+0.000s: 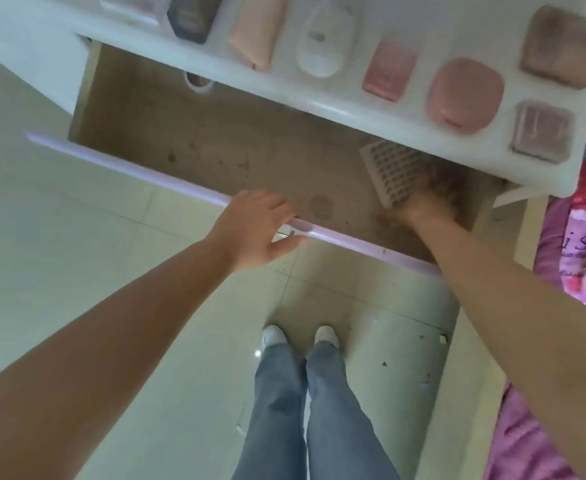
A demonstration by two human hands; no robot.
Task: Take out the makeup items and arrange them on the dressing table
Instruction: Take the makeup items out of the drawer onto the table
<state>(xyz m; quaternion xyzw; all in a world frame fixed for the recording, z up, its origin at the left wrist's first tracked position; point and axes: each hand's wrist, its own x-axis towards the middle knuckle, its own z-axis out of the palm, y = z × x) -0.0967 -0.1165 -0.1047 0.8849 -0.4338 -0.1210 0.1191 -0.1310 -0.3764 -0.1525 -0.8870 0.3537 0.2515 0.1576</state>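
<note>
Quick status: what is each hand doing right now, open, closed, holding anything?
Left hand: open, fingers resting over the front edge of the open drawer.
Right hand: inside the drawer, gripping the white perforated palette; blurred.

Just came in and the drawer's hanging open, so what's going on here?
A person stands at a white dressing table, its drawer pulled out. The left hand rests on the drawer's front edge. The right hand reaches inside at a white palette; motion blur hides the grip. Several compacts already lie in a row on the tabletop. A small ring-shaped item is left at the drawer's back.
</note>
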